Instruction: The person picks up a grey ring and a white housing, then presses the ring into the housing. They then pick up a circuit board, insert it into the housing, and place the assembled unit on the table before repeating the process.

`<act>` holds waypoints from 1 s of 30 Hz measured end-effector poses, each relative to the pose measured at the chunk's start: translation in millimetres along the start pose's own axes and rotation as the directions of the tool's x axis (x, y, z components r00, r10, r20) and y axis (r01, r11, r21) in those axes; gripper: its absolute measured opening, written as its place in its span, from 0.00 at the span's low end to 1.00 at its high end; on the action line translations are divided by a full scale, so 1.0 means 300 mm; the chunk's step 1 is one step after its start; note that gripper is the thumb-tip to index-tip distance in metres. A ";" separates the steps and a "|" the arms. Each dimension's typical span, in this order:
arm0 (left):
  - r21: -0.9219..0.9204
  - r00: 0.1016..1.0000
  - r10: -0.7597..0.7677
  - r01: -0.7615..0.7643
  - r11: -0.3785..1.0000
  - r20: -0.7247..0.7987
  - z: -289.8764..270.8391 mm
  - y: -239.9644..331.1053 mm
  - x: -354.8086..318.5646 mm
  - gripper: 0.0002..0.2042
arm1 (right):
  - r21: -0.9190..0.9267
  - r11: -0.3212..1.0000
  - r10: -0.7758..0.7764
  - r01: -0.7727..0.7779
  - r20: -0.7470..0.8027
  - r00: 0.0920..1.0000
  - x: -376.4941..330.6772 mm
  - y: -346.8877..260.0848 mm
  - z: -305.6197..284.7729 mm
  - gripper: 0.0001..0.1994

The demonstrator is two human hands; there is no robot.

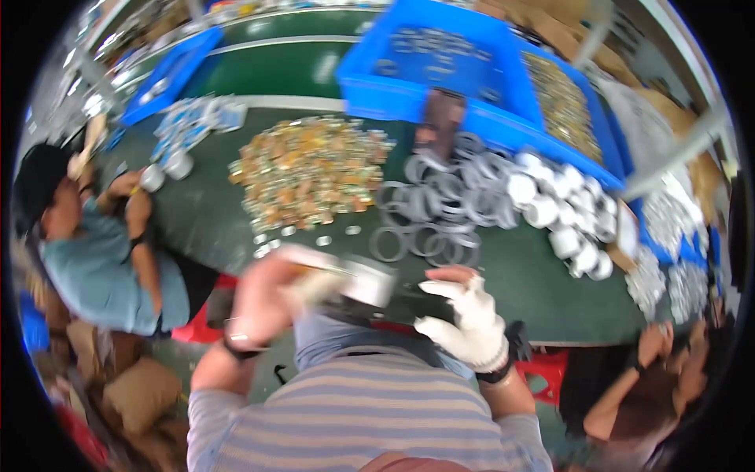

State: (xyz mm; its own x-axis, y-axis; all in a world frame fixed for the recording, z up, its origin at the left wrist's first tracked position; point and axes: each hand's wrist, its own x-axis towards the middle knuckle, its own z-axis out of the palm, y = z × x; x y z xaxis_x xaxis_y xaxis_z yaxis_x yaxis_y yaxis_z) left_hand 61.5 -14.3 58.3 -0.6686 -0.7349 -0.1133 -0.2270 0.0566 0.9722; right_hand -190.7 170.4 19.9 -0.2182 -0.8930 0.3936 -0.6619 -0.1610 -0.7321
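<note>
My left hand (263,295), smeared by motion, reaches in at the table's near edge and is closed on a white cup-shaped plastic part (370,282). That part is blurred too, so its details do not show. To its right my right hand (468,318) wears a white glove with bare fingertips showing. Its thumb and fingers are apart, with nothing between them. Just beyond my hands lies a heap of small gold and silver metal pieces (314,173), a few lying loose at its near side. Beside that heap are many grey rings (448,200).
White plastic caps (562,208) are piled right of the rings. A dark phone-like slab (442,122) leans against a blue bin (440,67) holding rings. Clear bags of parts (646,283) lie far right. One co-worker (110,252) sits left, another (641,385) right.
</note>
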 end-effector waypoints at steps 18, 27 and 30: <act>0.245 0.893 0.399 -0.347 0.905 -0.209 -0.018 -0.294 0.179 0.34 | -0.878 0.189 -0.090 -0.439 -0.461 0.883 -0.135 0.503 -0.481 0.34; -0.005 0.920 0.336 -0.342 0.940 0.203 0.261 -0.225 0.085 0.34 | -0.410 0.741 0.166 -0.532 -0.656 0.736 -0.151 0.234 -0.222 0.34; 0.173 0.684 0.642 -0.719 0.673 0.346 0.321 -0.201 0.106 0.52 | 0.161 0.926 0.377 -0.342 -0.345 0.859 -0.123 0.080 0.002 0.35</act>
State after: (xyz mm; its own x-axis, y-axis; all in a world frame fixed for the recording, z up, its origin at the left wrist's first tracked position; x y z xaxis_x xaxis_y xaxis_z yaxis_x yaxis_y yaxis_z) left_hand -14.2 23.9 -23.6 -0.8484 -0.2327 0.4755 0.2051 0.6836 0.7005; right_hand -198.1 199.1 -12.7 -0.6848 -0.6830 0.2540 -0.4231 0.0888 -0.9017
